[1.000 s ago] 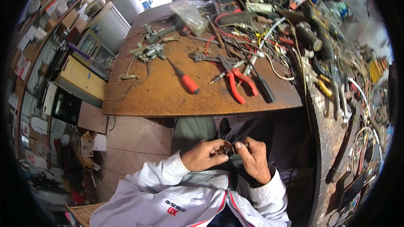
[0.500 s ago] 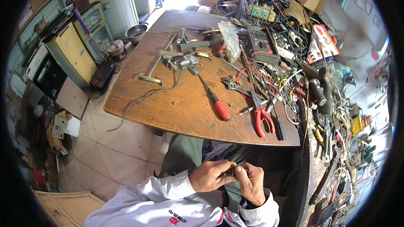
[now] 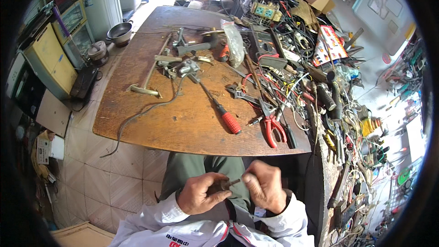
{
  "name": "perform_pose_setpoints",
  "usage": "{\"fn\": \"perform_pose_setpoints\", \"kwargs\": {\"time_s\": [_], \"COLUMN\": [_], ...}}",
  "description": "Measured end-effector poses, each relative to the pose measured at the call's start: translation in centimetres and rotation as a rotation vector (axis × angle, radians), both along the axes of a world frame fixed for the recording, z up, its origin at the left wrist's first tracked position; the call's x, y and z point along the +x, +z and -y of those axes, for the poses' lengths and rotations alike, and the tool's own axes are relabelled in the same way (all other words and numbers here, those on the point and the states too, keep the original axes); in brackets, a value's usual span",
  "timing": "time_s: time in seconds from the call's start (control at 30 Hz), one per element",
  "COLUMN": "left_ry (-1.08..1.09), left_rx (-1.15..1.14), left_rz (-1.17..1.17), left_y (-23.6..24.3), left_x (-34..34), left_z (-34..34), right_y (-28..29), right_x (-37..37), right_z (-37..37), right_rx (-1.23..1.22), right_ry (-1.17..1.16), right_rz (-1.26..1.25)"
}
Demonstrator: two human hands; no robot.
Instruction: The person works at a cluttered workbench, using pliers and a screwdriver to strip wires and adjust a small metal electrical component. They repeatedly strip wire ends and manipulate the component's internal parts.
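Over my lap, my left hand (image 3: 203,193) is closed around a small dark cylindrical part (image 3: 224,185) with a thin shaft poking out toward the right. Just right of that shaft's tip is my right hand (image 3: 266,185), thumb curled against the fingers; whether anything sits in it is hidden. Both hands are below the near edge of the wooden table (image 3: 151,132). On the table lie a red-handled screwdriver (image 3: 228,120), red-handled pliers (image 3: 274,130), an adjustable wrench (image 3: 242,93) and a grey metal assembly (image 3: 185,68) trailing a dark cable (image 3: 123,128).
A hammer (image 3: 145,90) rests at the table's left side. Farther back are a clear plastic bag (image 3: 234,45) and a multimeter (image 3: 265,43). Tangled wires and tools heap along the right bench (image 3: 338,164). A black pan (image 3: 120,34) stands left of the table.
My hands have come apart; the right has moved off to the right and slightly up, baring the part's shaft in my left hand. The view has shifted, so the table sits farther left.
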State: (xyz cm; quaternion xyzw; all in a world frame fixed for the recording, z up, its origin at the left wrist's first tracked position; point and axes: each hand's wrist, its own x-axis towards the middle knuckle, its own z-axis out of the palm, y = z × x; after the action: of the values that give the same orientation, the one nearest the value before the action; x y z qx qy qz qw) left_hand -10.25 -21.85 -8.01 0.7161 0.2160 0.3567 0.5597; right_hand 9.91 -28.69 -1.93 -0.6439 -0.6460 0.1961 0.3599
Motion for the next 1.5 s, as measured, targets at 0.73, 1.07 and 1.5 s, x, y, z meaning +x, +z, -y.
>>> {"fn": "perform_pose_setpoints", "kwargs": {"time_s": [0.73, 1.07, 1.5], "left_ry": [0.181, 0.186, 0.196], "left_rx": [-0.185, -0.191, -0.316], "left_rz": [0.110, 0.116, 0.139], "left_y": [-1.5, -1.9, -2.1], "left_x": [1.5, 1.9, 0.3], "left_z": [-0.9, -1.0, -1.6], "right_y": [-0.3, 0.8, 3.3], "right_x": [8.2, 9.2, 9.6], "right_z": [-6.7, -13.4, -14.1], "right_rx": [0.172, 0.304, 0.167], "right_ry": [-0.504, -0.111, -0.127], "right_rz": [0.876, 0.988, 0.844]}}
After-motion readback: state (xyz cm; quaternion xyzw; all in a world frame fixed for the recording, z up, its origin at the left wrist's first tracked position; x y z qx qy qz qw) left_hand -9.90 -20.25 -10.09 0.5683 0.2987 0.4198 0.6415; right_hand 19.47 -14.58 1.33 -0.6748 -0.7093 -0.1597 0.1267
